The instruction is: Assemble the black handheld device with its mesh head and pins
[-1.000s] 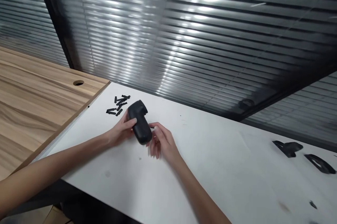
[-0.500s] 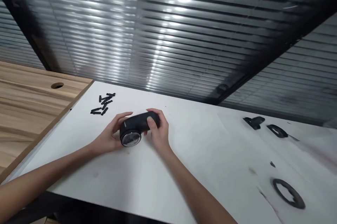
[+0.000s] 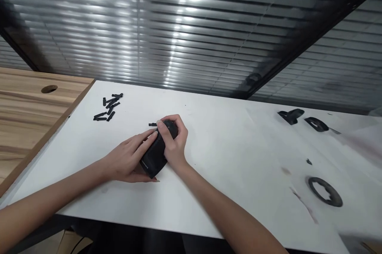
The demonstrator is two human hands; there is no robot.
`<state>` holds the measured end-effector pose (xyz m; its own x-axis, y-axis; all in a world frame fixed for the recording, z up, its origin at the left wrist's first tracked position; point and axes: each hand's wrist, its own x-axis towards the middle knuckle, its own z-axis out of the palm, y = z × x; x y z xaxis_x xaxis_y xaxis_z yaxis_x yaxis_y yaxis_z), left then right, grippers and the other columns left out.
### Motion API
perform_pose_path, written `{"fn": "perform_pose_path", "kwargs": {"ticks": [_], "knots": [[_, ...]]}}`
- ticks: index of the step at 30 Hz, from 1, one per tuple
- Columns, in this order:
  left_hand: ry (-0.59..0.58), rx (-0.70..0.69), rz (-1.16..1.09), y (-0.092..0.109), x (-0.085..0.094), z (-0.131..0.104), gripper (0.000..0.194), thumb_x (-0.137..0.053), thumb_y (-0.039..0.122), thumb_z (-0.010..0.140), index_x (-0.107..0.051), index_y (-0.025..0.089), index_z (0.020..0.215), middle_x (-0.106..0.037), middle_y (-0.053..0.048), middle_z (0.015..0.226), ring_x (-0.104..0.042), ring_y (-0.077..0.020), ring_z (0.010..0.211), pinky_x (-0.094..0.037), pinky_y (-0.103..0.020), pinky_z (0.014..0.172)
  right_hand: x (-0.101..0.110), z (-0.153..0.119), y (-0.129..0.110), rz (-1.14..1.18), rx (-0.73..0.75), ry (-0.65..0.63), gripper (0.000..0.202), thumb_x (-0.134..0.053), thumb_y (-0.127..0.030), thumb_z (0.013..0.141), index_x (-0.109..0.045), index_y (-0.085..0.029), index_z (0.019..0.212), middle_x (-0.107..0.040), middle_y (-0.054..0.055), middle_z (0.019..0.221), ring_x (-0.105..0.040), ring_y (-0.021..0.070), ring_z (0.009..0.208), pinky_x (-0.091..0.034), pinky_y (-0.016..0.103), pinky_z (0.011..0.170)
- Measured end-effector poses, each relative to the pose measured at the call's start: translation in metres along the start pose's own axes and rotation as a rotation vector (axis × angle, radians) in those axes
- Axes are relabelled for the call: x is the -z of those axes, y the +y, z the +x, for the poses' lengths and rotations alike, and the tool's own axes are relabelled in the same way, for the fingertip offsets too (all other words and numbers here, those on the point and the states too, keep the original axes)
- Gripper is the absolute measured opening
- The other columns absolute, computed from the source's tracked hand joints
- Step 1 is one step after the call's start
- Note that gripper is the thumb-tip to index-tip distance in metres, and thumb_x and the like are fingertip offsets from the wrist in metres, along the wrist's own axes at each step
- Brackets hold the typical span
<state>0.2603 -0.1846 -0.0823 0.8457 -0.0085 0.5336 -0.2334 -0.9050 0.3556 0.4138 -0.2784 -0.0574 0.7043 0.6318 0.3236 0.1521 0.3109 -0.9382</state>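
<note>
Black, rounded, plastic-looking handheld device w/ small pale lettering near its lower end sits tilted betw. both hands, over the white, smooth-topped table. From where I stand, the person's bare left hand is grasping the lettered end, fingers along the upper side, thumb under approx. the bottom corner. Bare right hand is wrapped round the far rounded end, thumb pressed on top, so both grips are closed on the device.

Just past the right thumb tip is a short, thin black strip; can't tell if it's touched or pinched. Beyond the left hand, up & left of the grip, lies a loose heap of small black strips. Well right of the grip: a flat black ring w/ notched inner edge, & farther off, a dark winged piece next to a dark oval piece w/ an opening. Far left of the grip, brown wood-grain desktop; behind it all, grey slatted blinds.
</note>
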Motion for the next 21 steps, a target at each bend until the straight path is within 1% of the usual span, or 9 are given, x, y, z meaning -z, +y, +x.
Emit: {"fn": "perform_pose_path", "kwargs": {"ticks": [1,3,5,7,10,15,19,21], "knots": [[0.001,0.006,-0.005,-0.0002,0.0000,-0.0002,0.120,-0.081,0.056,0.083,-0.004,0.024,0.169,-0.044,-0.027,0.157,-0.050,-0.0468,0.140,-0.051,-0.058,0.109,0.0009,0.0007,0.0000,-0.009,0.020,-0.001,0.026,-0.071,-0.046,0.085,-0.059,-0.024,0.083,-0.060,-0.001,0.076,-0.056,0.0168,0.070,-0.049,0.032,0.067],[-0.002,0.046,-0.036,-0.0002,0.0001,-0.0009,0.114,-0.082,0.055,0.082,-0.016,0.021,0.168,-0.045,-0.026,0.158,-0.053,-0.0461,0.139,-0.050,-0.056,0.111,0.0015,0.0009,-0.0002,0.001,0.046,-0.003,0.024,-0.070,-0.043,0.086,-0.058,-0.024,0.082,-0.058,-0.001,0.074,-0.055,0.0161,0.068,-0.048,0.031,0.066],[-0.014,0.090,-0.068,0.0004,0.0005,-0.0011,0.108,-0.084,0.056,0.080,-0.028,0.019,0.165,-0.048,-0.025,0.156,-0.055,-0.0458,0.136,-0.050,-0.056,0.110,0.0011,0.0003,-0.0006,0.035,0.048,-0.010,0.023,-0.069,-0.042,0.086,-0.056,-0.024,0.081,-0.056,-0.002,0.073,-0.054,0.0154,0.067,-0.047,0.031,0.065],[-0.017,0.103,-0.083,0.0017,0.0014,-0.0004,0.106,-0.084,0.058,0.078,-0.035,0.017,0.162,-0.051,-0.026,0.154,-0.058,-0.0454,0.133,-0.051,-0.055,0.107,0.0003,0.0002,-0.0007,0.059,0.028,-0.025,0.024,-0.068,-0.042,0.087,-0.055,-0.024,0.080,-0.055,-0.002,0.072,-0.053,0.0153,0.066,-0.046,0.031,0.065],[0.003,0.105,-0.061,0.0035,0.0024,0.0002,0.104,-0.086,0.059,0.076,-0.041,0.015,0.159,-0.056,-0.027,0.149,-0.063,-0.0450,0.126,-0.054,-0.053,0.101,-0.0010,0.0021,0.0007,0.071,-0.013,-0.058,0.025,-0.067,-0.044,0.087,-0.055,-0.023,0.079,-0.053,-0.002,0.071,-0.052,0.0154,0.066,-0.046,0.032,0.066],[0.087,0.081,0.035,0.0034,0.0017,-0.0039,0.098,-0.086,0.052,0.072,-0.049,0.013,0.154,-0.063,-0.028,0.140,-0.071,-0.0445,0.111,-0.055,-0.050,0.089,-0.0041,0.0050,0.0055,0.072,-0.025,-0.085,0.027,-0.066,-0.047,0.086,-0.055,-0.023,0.078,-0.052,-0.002,0.071,-0.050,0.0151,0.067,-0.044,0.031,0.066],[0.046,0.177,0.008,0.0038,0.0023,-0.0056,0.094,-0.086,0.056,0.066,-0.059,0.016,0.147,-0.065,-0.026,0.138,-0.072,-0.0433,0.107,-0.056,-0.050,0.087,-0.0039,0.0034,0.0063,0.033,-0.021,-0.100,0.028,-0.065,-0.049,0.087,-0.056,-0.023,0.078,-0.053,-0.002,0.071,-0.050,0.0159,0.067,-0.044,0.031,0.065],[0.065,0.141,0.012,0.0044,0.0026,-0.0053,0.096,-0.087,0.054,0.066,-0.056,0.016,0.149,-0.064,-0.026,0.139,-0.072,-0.0428,0.106,-0.056,-0.049,0.087,-0.0025,0.0027,0.0057,0.039,-0.018,-0.097,0.028,-0.065,-0.048,0.087,-0.056,-0.023,0.077,-0.054,-0.002,0.071,-0.050,0.0160,0.067,-0.044,0.031,0.065]]}}
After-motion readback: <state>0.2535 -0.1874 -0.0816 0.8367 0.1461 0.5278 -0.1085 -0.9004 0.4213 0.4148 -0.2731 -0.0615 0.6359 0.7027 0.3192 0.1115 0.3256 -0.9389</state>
